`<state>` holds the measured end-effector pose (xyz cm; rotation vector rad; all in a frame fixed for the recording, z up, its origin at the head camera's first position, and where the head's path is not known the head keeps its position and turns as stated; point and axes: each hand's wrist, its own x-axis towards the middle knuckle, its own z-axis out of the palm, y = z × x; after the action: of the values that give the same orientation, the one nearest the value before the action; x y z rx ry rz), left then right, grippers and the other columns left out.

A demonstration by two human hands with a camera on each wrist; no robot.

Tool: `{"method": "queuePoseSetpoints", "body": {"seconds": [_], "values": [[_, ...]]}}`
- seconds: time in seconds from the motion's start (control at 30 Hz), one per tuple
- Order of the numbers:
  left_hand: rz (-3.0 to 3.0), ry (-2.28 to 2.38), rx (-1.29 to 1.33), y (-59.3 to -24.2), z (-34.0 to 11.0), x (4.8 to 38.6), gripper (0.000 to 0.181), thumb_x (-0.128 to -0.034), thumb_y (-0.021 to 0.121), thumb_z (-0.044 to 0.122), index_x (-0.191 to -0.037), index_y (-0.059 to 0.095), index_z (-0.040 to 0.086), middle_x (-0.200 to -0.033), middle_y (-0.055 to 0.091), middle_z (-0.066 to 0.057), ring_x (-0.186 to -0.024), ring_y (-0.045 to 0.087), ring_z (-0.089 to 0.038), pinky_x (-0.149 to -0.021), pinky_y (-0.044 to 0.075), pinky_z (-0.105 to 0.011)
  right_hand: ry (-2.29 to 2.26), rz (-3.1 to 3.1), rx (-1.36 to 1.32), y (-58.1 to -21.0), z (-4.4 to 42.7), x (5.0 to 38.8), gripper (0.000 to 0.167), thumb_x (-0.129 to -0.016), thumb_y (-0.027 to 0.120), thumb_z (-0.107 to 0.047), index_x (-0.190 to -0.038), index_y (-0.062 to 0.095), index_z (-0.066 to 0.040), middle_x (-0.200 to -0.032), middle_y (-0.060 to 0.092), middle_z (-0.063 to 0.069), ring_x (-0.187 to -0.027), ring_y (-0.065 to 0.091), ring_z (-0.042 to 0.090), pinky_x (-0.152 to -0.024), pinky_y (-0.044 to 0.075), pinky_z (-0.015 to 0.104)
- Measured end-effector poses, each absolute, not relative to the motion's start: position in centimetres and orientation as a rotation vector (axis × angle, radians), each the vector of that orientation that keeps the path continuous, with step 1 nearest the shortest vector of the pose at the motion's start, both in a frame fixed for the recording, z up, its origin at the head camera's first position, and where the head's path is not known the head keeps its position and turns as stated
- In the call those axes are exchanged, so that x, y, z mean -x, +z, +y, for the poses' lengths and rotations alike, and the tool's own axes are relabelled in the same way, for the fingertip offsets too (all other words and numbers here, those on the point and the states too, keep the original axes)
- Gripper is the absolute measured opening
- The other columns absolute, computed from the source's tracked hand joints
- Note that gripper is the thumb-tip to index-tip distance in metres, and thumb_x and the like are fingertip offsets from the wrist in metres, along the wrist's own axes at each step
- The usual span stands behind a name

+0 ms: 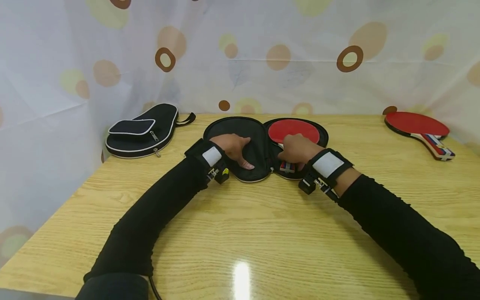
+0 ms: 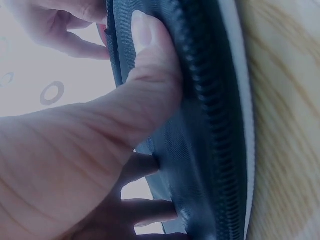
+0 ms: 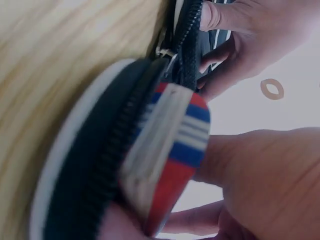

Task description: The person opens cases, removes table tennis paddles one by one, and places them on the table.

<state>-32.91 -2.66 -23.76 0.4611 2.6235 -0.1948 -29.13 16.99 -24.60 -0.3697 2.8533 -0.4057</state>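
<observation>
A black zip case (image 1: 240, 166) lies spread open on the wooden table, its two halves side by side. Across the inside of the left half rests my left hand (image 1: 233, 146), fingers and thumb spread on the fabric; in the left wrist view the thumb (image 2: 155, 65) lies beside the zip. In the right half is a red table tennis paddle (image 1: 294, 130), handle toward me. My right hand (image 1: 298, 149) grips that handle, whose striped end (image 3: 170, 145) shows just inside the zipped rim in the right wrist view. Part of the handle is hidden by the hand.
A second black paddle case (image 1: 165, 118) with a small front pocket and a strap lies at the back left. Another red paddle (image 1: 416, 123) with a striped handle lies at the far right. A patterned curtain (image 1: 240, 58) hangs behind the table.
</observation>
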Motion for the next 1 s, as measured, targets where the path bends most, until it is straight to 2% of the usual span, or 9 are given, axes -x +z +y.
{"method": "queuePoseSetpoints", "body": {"seconds": [0.07,0.13,0.27,0.33,0.4,0.5,0.63,0.87,1.0], "values": [[2.624,-0.188,-0.467,-23.8,-2.7,32.9,0.109,-0.0835,0.067,0.066,-0.164,0.006,0.025,-0.168,0.017,-0.011,-0.153,0.018,-0.029,-0.118,0.025,-0.055,-0.419,2.846,0.349,-24.6,17.1,29.1,0.022,-0.098,0.06,-0.014,-0.085,0.062,0.003,-0.077,0.065,0.018,-0.05,0.068,0.024,-0.051,0.056,0.03],[2.624,-0.181,-0.471,-23.9,-2.7,32.9,0.109,-0.0834,0.068,0.066,-0.164,0.006,0.024,-0.167,0.017,-0.011,-0.153,0.018,-0.03,-0.118,0.025,-0.055,-0.439,2.839,0.328,-24.5,17.4,29.0,0.023,-0.097,0.061,-0.014,-0.097,0.06,0.009,-0.08,0.065,0.02,-0.049,0.068,0.025,-0.05,0.056,0.031],[2.63,-0.194,-0.474,-23.9,-2.7,32.8,0.109,-0.0836,0.067,0.066,-0.164,0.006,0.024,-0.167,0.019,-0.011,-0.153,0.019,-0.03,-0.118,0.025,-0.055,-0.467,2.848,0.291,-24.5,18.5,28.7,0.057,-0.096,0.064,-0.019,-0.132,0.039,0.017,-0.079,0.064,0.02,-0.048,0.066,0.024,-0.048,0.055,0.033],[2.634,-0.204,-0.473,-23.8,-2.7,32.7,0.109,-0.0839,0.067,0.066,-0.164,0.006,0.024,-0.167,0.019,-0.01,-0.153,0.02,-0.03,-0.117,0.026,-0.056,-0.473,2.878,0.289,-24.5,19.0,28.6,0.065,-0.095,0.065,-0.019,-0.138,0.032,0.017,-0.078,0.063,0.019,-0.05,0.065,0.025,-0.048,0.054,0.034],[2.64,-0.209,-0.473,-23.9,-2.7,32.7,0.109,-0.0839,0.067,0.066,-0.164,0.006,0.024,-0.167,0.019,-0.01,-0.153,0.02,-0.029,-0.117,0.027,-0.056,-0.47,2.914,0.295,-24.4,19.3,28.5,0.06,-0.095,0.066,-0.019,-0.134,0.037,0.016,-0.075,0.062,0.016,-0.055,0.064,0.026,-0.049,0.053,0.035],[2.638,-0.199,-0.466,-23.9,-2.7,32.7,0.109,-0.0836,0.067,0.066,-0.164,0.006,0.025,-0.167,0.018,-0.01,-0.153,0.019,-0.029,-0.117,0.027,-0.057,-0.479,2.966,0.325,-24.2,19.8,28.4,0.036,-0.094,0.066,-0.016,-0.112,0.05,0.01,-0.076,0.061,0.016,-0.063,0.064,0.029,-0.051,0.051,0.035],[2.619,-0.188,-0.456,-23.8,-2.6,32.8,0.111,-0.0829,0.068,0.066,-0.164,0.005,0.025,-0.168,0.015,-0.011,-0.154,0.017,-0.029,-0.117,0.026,-0.056,-0.517,2.986,0.345,-23.6,20.8,27.8,0.023,-0.093,0.066,-0.015,-0.096,0.052,0.003,-0.079,0.058,0.016,-0.066,0.06,0.029,-0.05,0.049,0.035],[2.625,-0.191,-0.472,-23.5,-2.6,32.9,0.111,-0.0828,0.068,0.066,-0.164,0.005,0.024,-0.168,0.015,-0.012,-0.154,0.017,-0.03,-0.117,0.026,-0.055,-0.562,3.046,0.341,-21.5,22.8,26.4,0.051,-0.093,0.067,-0.02,-0.129,0.049,0.011,-0.1,0.06,0.024,-0.07,0.062,0.028,-0.052,0.053,0.037],[2.618,-0.171,-0.457,-23.5,-2.7,32.8,0.111,-0.0823,0.069,0.066,-0.164,0.005,0.025,-0.168,0.015,-0.012,-0.154,0.016,-0.03,-0.117,0.026,-0.055,-0.548,3.087,0.32,-20.4,24.2,26.2,0.057,-0.092,0.067,-0.021,-0.135,0.046,0.01,-0.107,0.059,0.028,-0.077,0.064,0.031,-0.055,0.056,0.039]]}}
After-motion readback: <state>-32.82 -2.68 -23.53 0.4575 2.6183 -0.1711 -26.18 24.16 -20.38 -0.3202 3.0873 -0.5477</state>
